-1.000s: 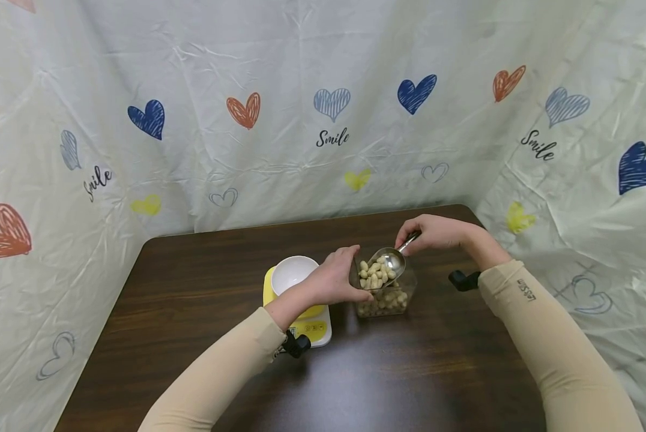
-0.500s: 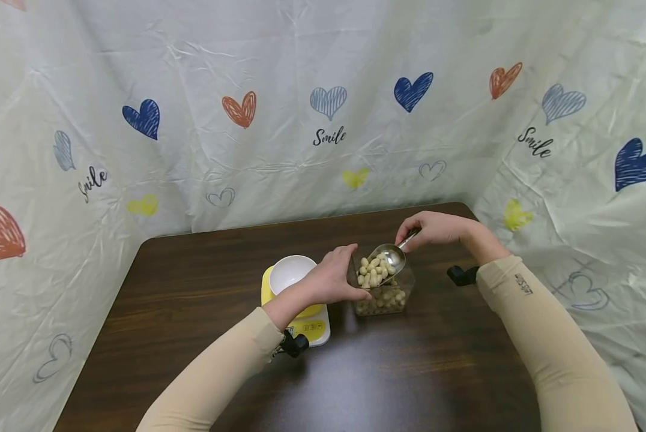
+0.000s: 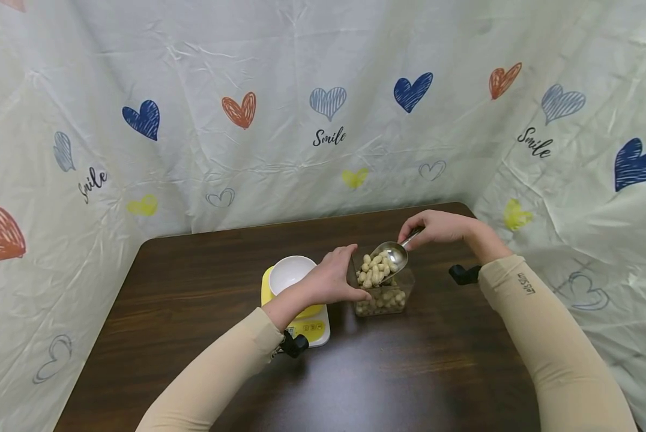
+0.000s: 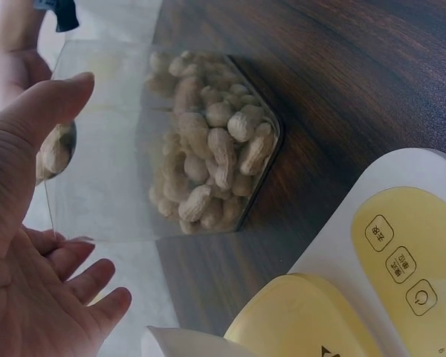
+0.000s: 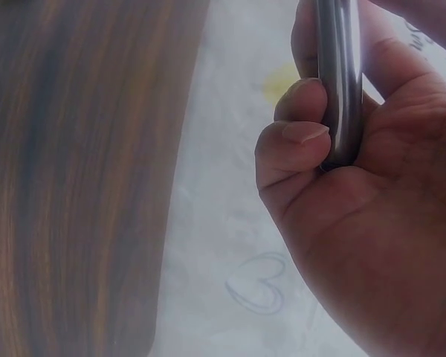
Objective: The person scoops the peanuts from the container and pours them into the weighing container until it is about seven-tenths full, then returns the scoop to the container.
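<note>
My right grip (image 3: 436,228) curls round the metal scoop (image 3: 397,254), right of the head frame's centre; my left grip (image 3: 332,278), nearer mid-frame, holds the clear tub (image 4: 108,171) of peanuts (image 3: 374,271).

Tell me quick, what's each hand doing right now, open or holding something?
Left hand: holding the clear container between thumb and fingers.
Right hand: closed around the handle of the metal scoop.

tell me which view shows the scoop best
The head view: the scoop shows its cup, loaded with peanuts, and part of its handle. The left wrist view shows only the cup's edge with peanuts; the right wrist view, only the handle in the right hand.
</note>
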A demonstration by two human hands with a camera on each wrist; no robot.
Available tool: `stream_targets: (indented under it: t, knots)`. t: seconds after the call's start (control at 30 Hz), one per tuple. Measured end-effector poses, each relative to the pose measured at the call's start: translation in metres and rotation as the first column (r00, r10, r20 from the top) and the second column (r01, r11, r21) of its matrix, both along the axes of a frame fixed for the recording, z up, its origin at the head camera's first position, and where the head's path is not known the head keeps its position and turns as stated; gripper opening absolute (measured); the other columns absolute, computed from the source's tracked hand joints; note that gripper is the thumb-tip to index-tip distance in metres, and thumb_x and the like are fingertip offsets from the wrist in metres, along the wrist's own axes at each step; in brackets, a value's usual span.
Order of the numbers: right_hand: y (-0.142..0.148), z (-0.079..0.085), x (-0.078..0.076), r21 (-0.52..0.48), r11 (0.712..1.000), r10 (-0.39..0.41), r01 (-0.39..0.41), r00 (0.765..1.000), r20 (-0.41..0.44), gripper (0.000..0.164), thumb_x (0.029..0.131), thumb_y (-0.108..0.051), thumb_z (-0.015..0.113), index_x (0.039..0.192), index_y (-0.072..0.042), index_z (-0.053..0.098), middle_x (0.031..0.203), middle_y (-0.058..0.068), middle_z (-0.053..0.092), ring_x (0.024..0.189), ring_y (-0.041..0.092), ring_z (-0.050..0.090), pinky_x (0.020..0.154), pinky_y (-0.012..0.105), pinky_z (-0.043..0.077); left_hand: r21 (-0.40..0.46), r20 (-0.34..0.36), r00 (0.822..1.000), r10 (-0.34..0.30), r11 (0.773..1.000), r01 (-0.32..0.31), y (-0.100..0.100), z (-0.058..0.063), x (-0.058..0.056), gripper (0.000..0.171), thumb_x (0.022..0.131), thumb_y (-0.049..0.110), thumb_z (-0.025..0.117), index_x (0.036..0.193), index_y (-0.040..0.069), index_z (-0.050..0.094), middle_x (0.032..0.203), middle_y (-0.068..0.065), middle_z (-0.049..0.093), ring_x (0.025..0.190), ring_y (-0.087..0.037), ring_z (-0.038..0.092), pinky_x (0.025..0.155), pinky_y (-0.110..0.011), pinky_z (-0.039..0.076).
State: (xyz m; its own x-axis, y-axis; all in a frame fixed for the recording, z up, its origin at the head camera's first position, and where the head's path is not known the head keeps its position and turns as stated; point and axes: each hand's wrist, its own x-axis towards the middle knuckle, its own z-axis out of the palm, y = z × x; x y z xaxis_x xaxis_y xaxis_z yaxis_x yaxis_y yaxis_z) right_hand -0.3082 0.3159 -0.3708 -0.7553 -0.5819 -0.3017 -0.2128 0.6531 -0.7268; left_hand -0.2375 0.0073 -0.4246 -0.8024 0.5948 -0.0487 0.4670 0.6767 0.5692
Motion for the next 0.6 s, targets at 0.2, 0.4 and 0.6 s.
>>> stream_targets:
  t: [0.2,0.4,0.6]
  knots:
    - [0.003,0.003,0.001,0.008,1.000,-0.011,0.012,1.000,-0.022,0.022,0.092,-0.022,0.078,0.111,-0.010,0.074,0.109,0.009,0.068,0.096,0.026,0.060,0.084,0.040,0.050,0.008,-0.001,1.000,-0.015,1.000,0.015,-0.001,-0.003,-0.002,0.120,0.078,0.055,0.086,0.164,0.009,0.017,0.164,-0.014,0.029,0.149,-0.033,0.029,0.116,-0.046,0.034]
    - [0.006,0.001,0.003,0.012,1.000,-0.027,0.028,0.998,-0.051,0.023,0.092,-0.024,0.078,0.111,-0.012,0.074,0.110,0.007,0.068,0.099,0.026,0.060,0.086,0.040,0.050,0.076,0.022,0.999,-0.042,0.996,0.040,-0.013,-0.003,-0.002,0.134,0.074,0.060,0.086,0.166,0.019,-0.002,0.170,-0.008,0.013,0.155,-0.030,0.014,0.120,-0.049,0.025]
    - [0.008,0.002,0.006,-0.006,0.999,-0.036,0.036,0.997,-0.070,0.023,0.093,-0.027,0.077,0.112,-0.013,0.075,0.114,0.008,0.067,0.105,0.031,0.059,0.089,0.044,0.049,0.134,0.040,0.999,-0.034,0.991,0.029,-0.038,0.010,-0.002,0.130,0.075,0.065,0.083,0.165,0.029,-0.005,0.171,0.000,0.009,0.156,-0.024,0.006,0.121,-0.051,0.021]
